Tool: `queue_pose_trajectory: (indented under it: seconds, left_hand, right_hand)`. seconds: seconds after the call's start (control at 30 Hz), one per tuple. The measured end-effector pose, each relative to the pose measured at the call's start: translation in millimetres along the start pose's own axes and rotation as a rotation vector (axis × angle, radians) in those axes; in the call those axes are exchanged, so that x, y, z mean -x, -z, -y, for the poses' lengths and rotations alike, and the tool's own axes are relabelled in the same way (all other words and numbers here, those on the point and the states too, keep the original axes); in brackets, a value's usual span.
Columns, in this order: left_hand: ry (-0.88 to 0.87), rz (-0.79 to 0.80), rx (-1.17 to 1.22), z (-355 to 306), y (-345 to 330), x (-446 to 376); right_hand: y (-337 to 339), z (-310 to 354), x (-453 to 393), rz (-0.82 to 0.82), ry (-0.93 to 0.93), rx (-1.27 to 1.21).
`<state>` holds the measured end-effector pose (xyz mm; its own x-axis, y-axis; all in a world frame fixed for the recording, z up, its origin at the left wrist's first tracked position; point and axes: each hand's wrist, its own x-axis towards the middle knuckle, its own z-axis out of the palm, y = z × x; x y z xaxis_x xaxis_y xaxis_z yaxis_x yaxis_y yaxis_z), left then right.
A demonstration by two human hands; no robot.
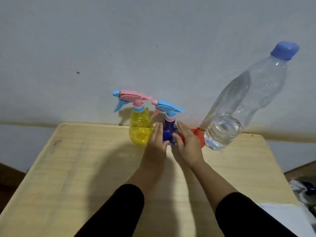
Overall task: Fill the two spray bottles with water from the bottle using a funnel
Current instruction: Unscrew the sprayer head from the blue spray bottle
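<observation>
Pale grey wall fills the upper half of my view, and below it sits a light wooden bench (71, 168) pushed up against it. Both of my hands reach forward over the bench, arms in black sleeves (119, 211). My left hand (156, 142) has its fingers straight and together, lying against the left side of the blue spray bottle (168, 132). My right hand (187, 144) mirrors it on the right side of that bottle, fingers also extended, the thumb pointing in towards the bottle's base. Neither hand curls round anything; whether the right palm actually touches the bottle I cannot tell.

That blue spray bottle stands upright near the far edge of the bench, with a blue trigger head and a pink nozzle pointing left. Just beside it on the left stands the yellow spray bottle (140, 129), upright, with a pink trigger head and a blue nozzle, also pointing left. Partly hidden behind my right hand lies a red funnel (199, 135), its narrow spout pointing up. Right of the funnel, touching or nearly so, stands a tall clear water bottle (239, 103) with a blue cap (284, 50), water filling only its lower part
</observation>
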<state>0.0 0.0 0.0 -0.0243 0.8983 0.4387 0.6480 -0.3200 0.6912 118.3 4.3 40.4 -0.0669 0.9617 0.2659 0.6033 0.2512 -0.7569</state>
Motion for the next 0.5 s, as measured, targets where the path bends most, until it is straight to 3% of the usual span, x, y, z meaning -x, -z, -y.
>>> queue_pose_trajectory:
  seconds: [0.13,0.5]
  left_hand:
    - [0.098,0.022,0.041,1.5,-4.8,3.0]
    - [-0.032,-0.085,0.029,-14.2,8.7,19.6]
  right_hand:
    - [-12.4,-3.5,1.2,-0.036,-0.046,-0.026]
    - [-5.5,15.8,18.1,-0.188,-0.103,-0.137]
